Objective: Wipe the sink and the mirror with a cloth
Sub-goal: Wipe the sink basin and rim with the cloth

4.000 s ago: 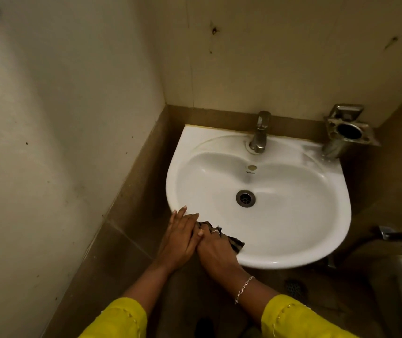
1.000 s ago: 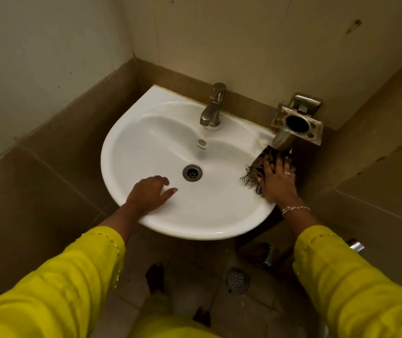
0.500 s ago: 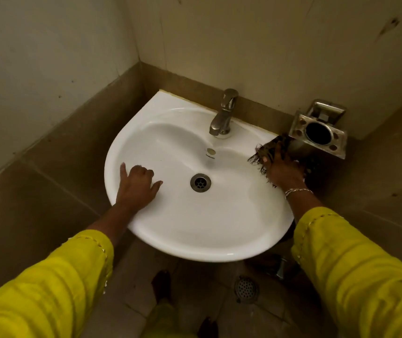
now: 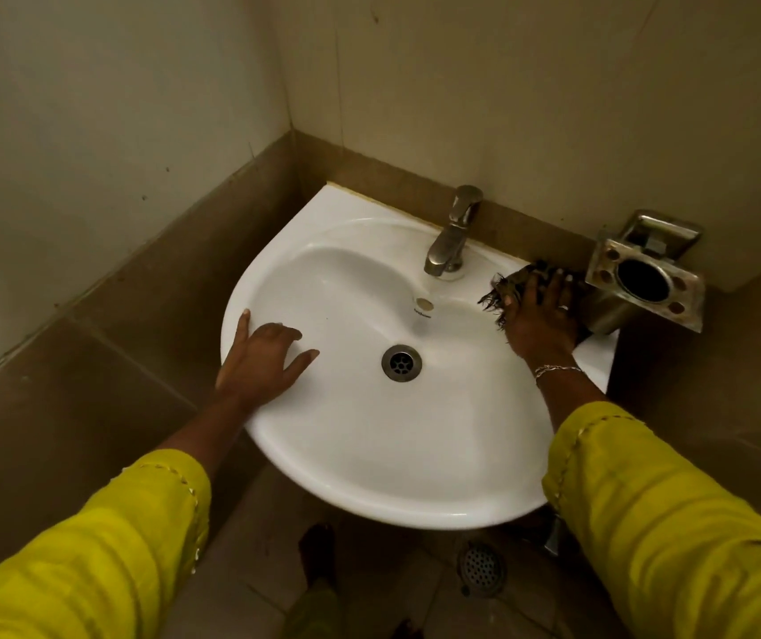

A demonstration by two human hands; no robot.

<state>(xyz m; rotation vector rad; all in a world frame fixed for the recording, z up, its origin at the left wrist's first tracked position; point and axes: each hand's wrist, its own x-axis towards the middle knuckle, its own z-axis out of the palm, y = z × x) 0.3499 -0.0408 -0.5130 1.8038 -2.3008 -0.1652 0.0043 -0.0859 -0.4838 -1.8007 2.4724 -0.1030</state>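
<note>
One white sink sits in the wall corner, and its single round metal drain serves as the reference here. Two hands are on the sink, one to each side of the drain. The left hand lies left of the drain on the rim and inner slope, palm down and holding nothing, its fingers spread wide with the thumb pointing toward the drain. The right hand is right of and behind the drain, on the sink's back right ledge. Its fingers are stretched out flat and press one dark, frayed cloth against the white surface. The cloth's ragged fringe sticks out from under the fingers on the side nearer the drain. One thin bracelet circles the right wrist, and one ring shows on a finger. Directly behind the drain there is one small overflow cap, and behind that one metal tap. Farther right of the drain than the cloth, just beside the right fingertips, one metal holder hangs on the wall, with one large round opening and four small holes. Two yellow sleeves cover the forearms. Nearer the viewer than the drain, below the bowl, one round floor grate is set in the tiles.
</note>
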